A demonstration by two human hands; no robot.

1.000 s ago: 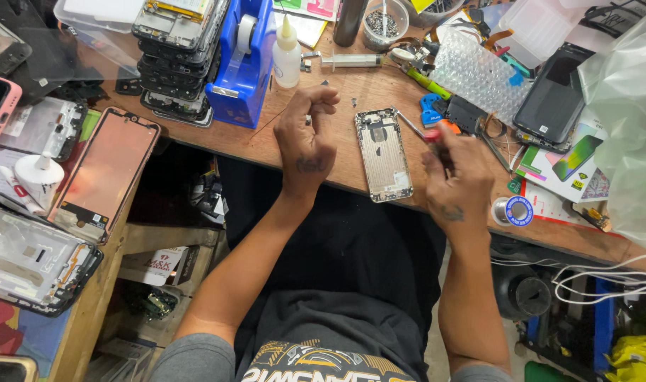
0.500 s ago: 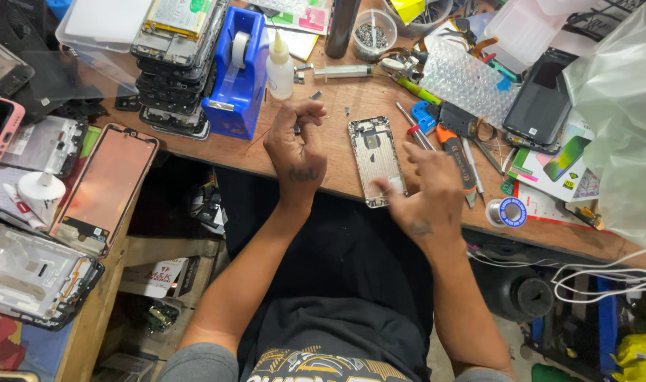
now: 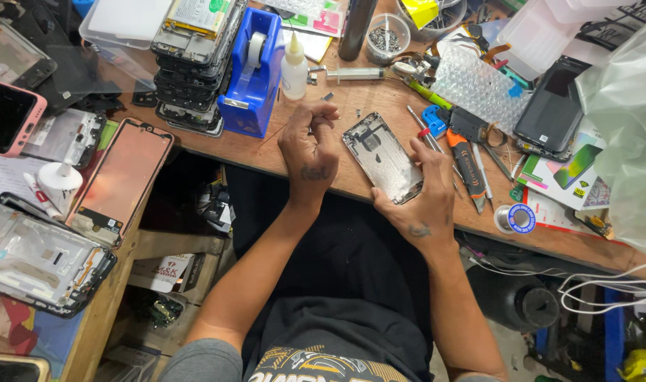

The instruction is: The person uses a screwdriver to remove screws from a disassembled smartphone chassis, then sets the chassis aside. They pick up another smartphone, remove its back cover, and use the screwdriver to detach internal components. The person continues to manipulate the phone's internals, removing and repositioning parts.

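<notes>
On the wooden workbench [image 3: 302,159] I count one opened silver phone body [image 3: 383,157] near the centre, one blue tape dispenser [image 3: 256,71] at 11 o'clock from it and one small white squeeze bottle [image 3: 293,67] at 12 o'clock. There is one round clear cup of tiny screws [image 3: 387,37], one glass syringe [image 3: 355,73] and one small spool of solder wire [image 3: 515,218] at 4 o'clock. Two bare hands are seen, the left hand [image 3: 309,145] and the right hand [image 3: 422,194], and one stack of old phone frames [image 3: 194,64] at 10 o'clock.
</notes>
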